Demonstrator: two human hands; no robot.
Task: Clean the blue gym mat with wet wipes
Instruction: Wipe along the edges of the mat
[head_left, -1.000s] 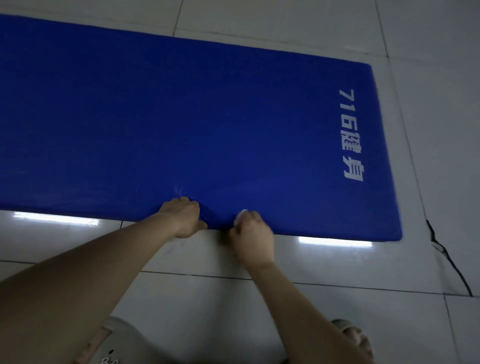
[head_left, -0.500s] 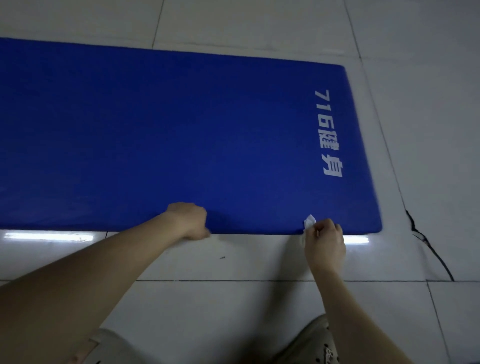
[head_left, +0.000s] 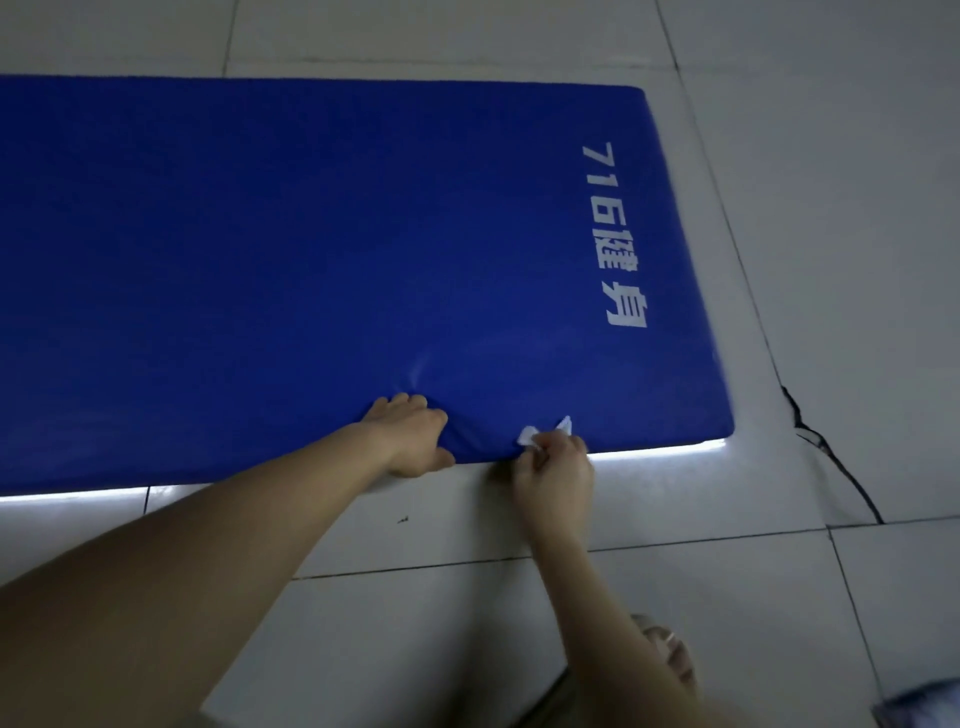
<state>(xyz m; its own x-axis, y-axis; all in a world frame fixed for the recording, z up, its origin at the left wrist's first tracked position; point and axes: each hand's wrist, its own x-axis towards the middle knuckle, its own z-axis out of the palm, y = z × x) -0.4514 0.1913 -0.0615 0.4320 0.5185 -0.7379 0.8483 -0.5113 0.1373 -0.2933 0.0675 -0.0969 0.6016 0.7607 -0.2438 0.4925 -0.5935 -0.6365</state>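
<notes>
One blue gym mat (head_left: 260, 249): flat on tiled floor (head_left: 831, 208), filling left and centre.
left hand (head_left: 410, 436): grips the mat's near edge, cover puckered.
wet wipe (head_left: 545, 432): white, against that edge.
right hand (head_left: 558, 470): pinches the wipe.

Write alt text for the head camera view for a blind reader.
At the near edge of a blue gym mat on a tiled floor, the left hand grips the mat and the right hand holds a white wipe against it. White lettering marks its right end.
</notes>
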